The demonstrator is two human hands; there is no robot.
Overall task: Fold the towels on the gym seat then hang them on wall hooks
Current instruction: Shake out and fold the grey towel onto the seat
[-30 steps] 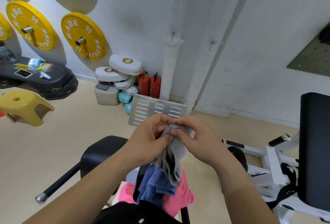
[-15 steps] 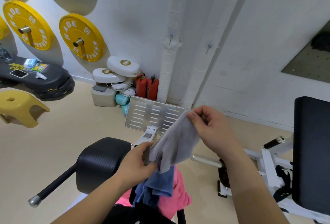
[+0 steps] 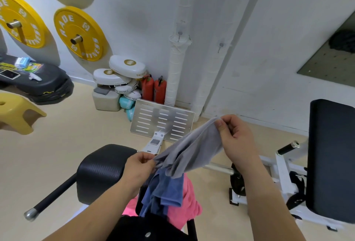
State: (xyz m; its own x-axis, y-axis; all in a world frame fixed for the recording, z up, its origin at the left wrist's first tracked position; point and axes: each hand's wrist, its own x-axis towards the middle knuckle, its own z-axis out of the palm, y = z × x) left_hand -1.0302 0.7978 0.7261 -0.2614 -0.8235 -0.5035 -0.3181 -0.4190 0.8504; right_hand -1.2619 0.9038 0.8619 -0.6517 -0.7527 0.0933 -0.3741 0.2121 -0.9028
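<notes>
A grey towel (image 3: 192,150) is stretched in the air between my hands. My right hand (image 3: 233,141) pinches its upper corner, and my left hand (image 3: 140,167) pinches its lower end. Below it a blue towel (image 3: 167,190) and a pink towel (image 3: 187,208) lie heaped on the black gym seat (image 3: 149,227), which is mostly hidden. Two small wall hooks (image 3: 180,34) (image 3: 221,45) sit on the white wall ahead, with nothing on them.
A black roller pad (image 3: 101,169) on a bar stands left of my hands. A black backrest (image 3: 332,156) on a white frame is at right. A metal footplate (image 3: 163,119), white pads (image 3: 126,66), red extinguishers (image 3: 153,89), yellow plates (image 3: 78,33) and a yellow stool (image 3: 17,112) lie further off.
My hands, together at the towel's top a second ago, have pulled apart. The right went up and right, the left down and left, spreading the grey towel.
</notes>
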